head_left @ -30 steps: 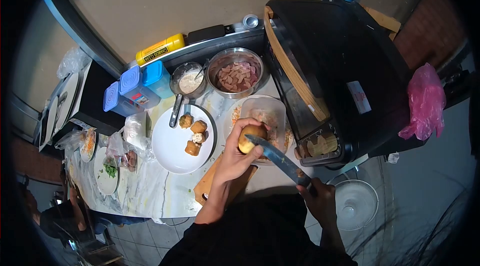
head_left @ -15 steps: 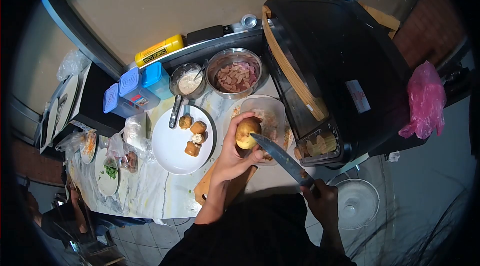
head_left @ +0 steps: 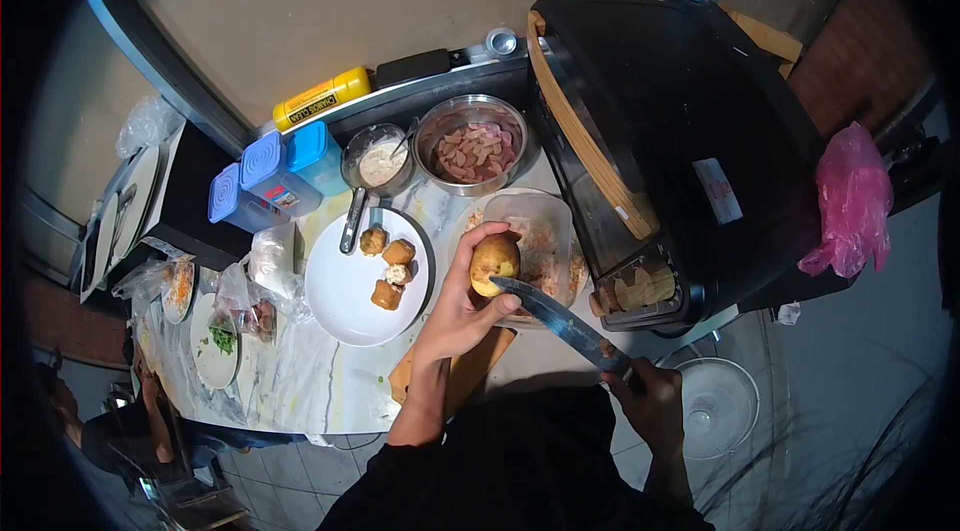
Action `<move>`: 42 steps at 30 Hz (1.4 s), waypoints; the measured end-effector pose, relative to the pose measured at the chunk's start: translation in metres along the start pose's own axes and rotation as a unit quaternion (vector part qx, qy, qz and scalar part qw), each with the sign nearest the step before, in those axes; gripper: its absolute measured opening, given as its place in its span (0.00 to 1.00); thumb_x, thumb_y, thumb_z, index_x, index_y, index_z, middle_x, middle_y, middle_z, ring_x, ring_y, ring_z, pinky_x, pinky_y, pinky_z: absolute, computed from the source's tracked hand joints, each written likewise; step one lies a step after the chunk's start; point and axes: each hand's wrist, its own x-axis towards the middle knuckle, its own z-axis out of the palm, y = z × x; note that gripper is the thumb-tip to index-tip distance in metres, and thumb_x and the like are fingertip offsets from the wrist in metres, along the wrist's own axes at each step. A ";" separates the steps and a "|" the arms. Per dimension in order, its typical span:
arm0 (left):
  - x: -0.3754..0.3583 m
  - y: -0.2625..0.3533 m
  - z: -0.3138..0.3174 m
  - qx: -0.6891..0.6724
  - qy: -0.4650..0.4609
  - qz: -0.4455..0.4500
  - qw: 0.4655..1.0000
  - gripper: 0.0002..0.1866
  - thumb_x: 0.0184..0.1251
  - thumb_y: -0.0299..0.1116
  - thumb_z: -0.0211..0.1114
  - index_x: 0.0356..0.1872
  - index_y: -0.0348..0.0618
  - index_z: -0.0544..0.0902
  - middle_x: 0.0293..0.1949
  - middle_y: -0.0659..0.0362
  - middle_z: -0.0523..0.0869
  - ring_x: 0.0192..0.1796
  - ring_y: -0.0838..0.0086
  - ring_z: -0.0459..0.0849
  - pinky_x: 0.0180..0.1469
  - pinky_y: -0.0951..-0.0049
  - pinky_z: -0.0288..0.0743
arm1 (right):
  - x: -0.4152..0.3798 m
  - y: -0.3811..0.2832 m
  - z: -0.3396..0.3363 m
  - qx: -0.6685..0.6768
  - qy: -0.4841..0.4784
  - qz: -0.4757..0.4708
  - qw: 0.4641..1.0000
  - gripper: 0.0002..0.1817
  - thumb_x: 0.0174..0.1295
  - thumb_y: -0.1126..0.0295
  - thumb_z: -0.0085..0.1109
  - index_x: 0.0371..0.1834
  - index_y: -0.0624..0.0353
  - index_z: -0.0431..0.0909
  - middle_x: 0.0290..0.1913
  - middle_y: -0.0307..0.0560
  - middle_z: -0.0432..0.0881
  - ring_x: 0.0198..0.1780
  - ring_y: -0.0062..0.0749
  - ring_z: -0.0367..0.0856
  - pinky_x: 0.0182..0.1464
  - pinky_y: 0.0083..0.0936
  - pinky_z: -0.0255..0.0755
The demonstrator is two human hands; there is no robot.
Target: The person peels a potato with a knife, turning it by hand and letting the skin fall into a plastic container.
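Note:
A partly peeled, yellow-brown potato [head_left: 495, 259] is held in my left hand [head_left: 455, 316], over a clear plastic tub [head_left: 545, 221] with a pale mix in it. My right hand [head_left: 650, 401] is closed round the handle of a large knife [head_left: 565, 323]. The blade points up and left, its tip at the lower side of the potato, close to my left thumb. Below my left hand lies a wooden board [head_left: 478, 371], partly hidden by my forearm.
Left of my hands, a white plate [head_left: 335, 281] holds several browned pieces. Behind are a steel bowl [head_left: 470, 181] of sliced meat, a glass bowl [head_left: 362, 176] and blue-lidded containers [head_left: 320, 161]. A black oven [head_left: 690, 111] stands right. Another person [head_left: 125, 441] is at lower left.
The knife's tip has moved slightly down and left along the potato, and the blade lies a little lower. The potato has turned slightly in my left hand.

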 end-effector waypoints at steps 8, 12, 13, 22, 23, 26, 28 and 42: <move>0.000 0.004 0.001 0.004 0.003 -0.003 1.000 0.34 0.56 0.27 0.72 0.62 0.43 0.64 0.57 0.58 0.71 0.57 0.74 0.69 0.62 0.75 0.61 | 0.000 0.000 -0.002 -0.023 0.010 -0.033 0.999 0.16 0.57 0.64 0.70 0.24 0.61 0.72 0.12 0.41 0.71 0.12 0.33 0.73 0.15 0.28 0.62; 0.000 0.004 0.003 0.009 0.012 0.006 1.000 0.32 0.57 0.28 0.72 0.61 0.43 0.65 0.56 0.58 0.71 0.56 0.75 0.70 0.60 0.76 0.62 | 0.000 0.001 -0.002 -0.034 0.010 -0.043 0.998 0.16 0.57 0.64 0.70 0.25 0.61 0.72 0.12 0.41 0.71 0.12 0.32 0.73 0.15 0.28 0.63; 0.000 0.004 0.004 -0.003 0.013 -0.001 1.000 0.31 0.58 0.28 0.71 0.61 0.43 0.65 0.56 0.58 0.71 0.55 0.75 0.70 0.60 0.77 0.62 | -0.001 0.002 -0.002 -0.035 0.010 -0.043 0.998 0.16 0.57 0.64 0.70 0.25 0.61 0.72 0.12 0.41 0.71 0.12 0.32 0.73 0.15 0.28 0.63; 0.000 0.002 0.005 -0.014 0.022 -0.006 1.000 0.31 0.59 0.28 0.71 0.61 0.43 0.65 0.55 0.59 0.72 0.54 0.76 0.71 0.58 0.77 0.64 | 0.000 0.001 -0.002 -0.034 0.014 -0.027 0.999 0.16 0.56 0.65 0.70 0.25 0.61 0.72 0.12 0.41 0.71 0.12 0.34 0.73 0.15 0.28 0.62; 0.000 0.002 0.004 -0.006 0.018 -0.006 1.000 0.32 0.58 0.28 0.72 0.61 0.43 0.65 0.55 0.58 0.72 0.54 0.76 0.71 0.59 0.77 0.64 | 0.000 0.000 -0.003 -0.033 0.009 -0.024 0.999 0.16 0.56 0.65 0.70 0.24 0.61 0.72 0.12 0.41 0.71 0.12 0.34 0.73 0.15 0.28 0.62; 0.000 0.006 0.004 -0.041 0.011 -0.007 0.999 0.35 0.56 0.31 0.74 0.63 0.43 0.64 0.55 0.58 0.72 0.55 0.75 0.71 0.60 0.76 0.63 | 0.000 0.003 -0.005 -0.032 0.000 -0.023 0.999 0.16 0.56 0.64 0.70 0.24 0.61 0.72 0.11 0.42 0.70 0.12 0.34 0.72 0.16 0.28 0.62; 0.001 0.002 0.000 -0.041 0.004 0.009 0.999 0.36 0.55 0.32 0.74 0.63 0.43 0.64 0.56 0.58 0.72 0.56 0.74 0.71 0.61 0.75 0.63 | 0.000 0.003 -0.006 -0.033 -0.001 -0.024 0.999 0.16 0.56 0.64 0.70 0.24 0.61 0.72 0.11 0.42 0.70 0.12 0.34 0.72 0.16 0.28 0.62; 0.001 -0.002 -0.003 -0.026 -0.001 0.009 1.000 0.35 0.52 0.30 0.75 0.60 0.42 0.66 0.56 0.57 0.71 0.59 0.72 0.70 0.63 0.73 0.60 | 0.000 0.005 -0.005 -0.015 -0.015 -0.026 0.999 0.15 0.56 0.64 0.70 0.27 0.62 0.74 0.13 0.42 0.71 0.12 0.33 0.72 0.16 0.28 0.62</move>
